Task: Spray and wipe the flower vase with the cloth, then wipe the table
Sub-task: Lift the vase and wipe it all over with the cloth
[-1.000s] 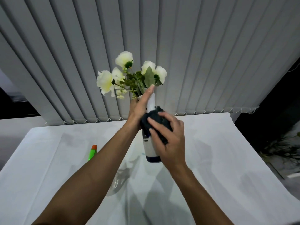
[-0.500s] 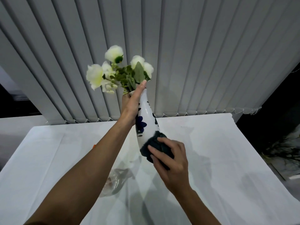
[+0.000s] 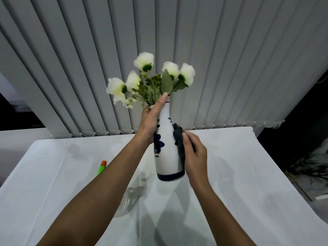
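I see a tall, smooth white ceramic vase [image 3: 166, 153] with dark blue floral markings and a blue band at its base, held in the air above a table [image 3: 248, 183] draped in white cloth. My left hand [image 3: 150, 123] wraps around its narrow neck, thumb lying straight up to the rim. My right hand [image 3: 195, 157] presses a dark, nubby cloth [image 3: 179, 141] against the vase's right side, fingers curled on it. Soft white flowers [image 3: 143, 61] with green leaves fan out of the top. An orange-tipped green spray nozzle [image 3: 102, 167] pokes out beside my left forearm. Grey vertical blinds [image 3: 230, 59] hang behind.
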A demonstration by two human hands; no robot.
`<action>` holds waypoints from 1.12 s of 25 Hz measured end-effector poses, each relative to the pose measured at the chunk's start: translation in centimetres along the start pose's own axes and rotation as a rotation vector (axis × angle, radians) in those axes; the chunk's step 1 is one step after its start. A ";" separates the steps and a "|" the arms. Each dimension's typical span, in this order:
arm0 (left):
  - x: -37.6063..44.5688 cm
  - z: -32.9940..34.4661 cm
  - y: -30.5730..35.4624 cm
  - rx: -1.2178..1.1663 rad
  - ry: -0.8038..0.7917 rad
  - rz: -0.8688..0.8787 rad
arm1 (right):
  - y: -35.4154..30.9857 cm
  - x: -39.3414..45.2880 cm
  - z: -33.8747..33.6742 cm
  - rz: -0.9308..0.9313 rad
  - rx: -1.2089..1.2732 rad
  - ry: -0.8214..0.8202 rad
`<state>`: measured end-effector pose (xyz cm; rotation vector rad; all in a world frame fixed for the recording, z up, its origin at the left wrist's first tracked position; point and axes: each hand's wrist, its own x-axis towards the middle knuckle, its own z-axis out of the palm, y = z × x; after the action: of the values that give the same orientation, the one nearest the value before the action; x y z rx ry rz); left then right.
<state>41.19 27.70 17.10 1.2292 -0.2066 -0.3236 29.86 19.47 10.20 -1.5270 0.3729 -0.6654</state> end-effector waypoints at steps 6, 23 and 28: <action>0.5 -1.2 0.5 -0.018 0.138 -0.035 | 2.1 -5.0 -0.8 0.425 0.301 -0.128; -0.2 -1.0 -0.4 -0.111 -0.071 -0.100 | 1.9 -3.3 -2.7 0.683 0.540 -0.437; -0.3 -0.6 -1.1 -0.060 0.028 -0.018 | -0.4 -1.2 -2.0 0.391 0.070 -0.158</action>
<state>41.00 28.03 15.81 1.1767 -0.1607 -0.3258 27.60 18.67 10.26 -1.3775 0.5048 -0.2473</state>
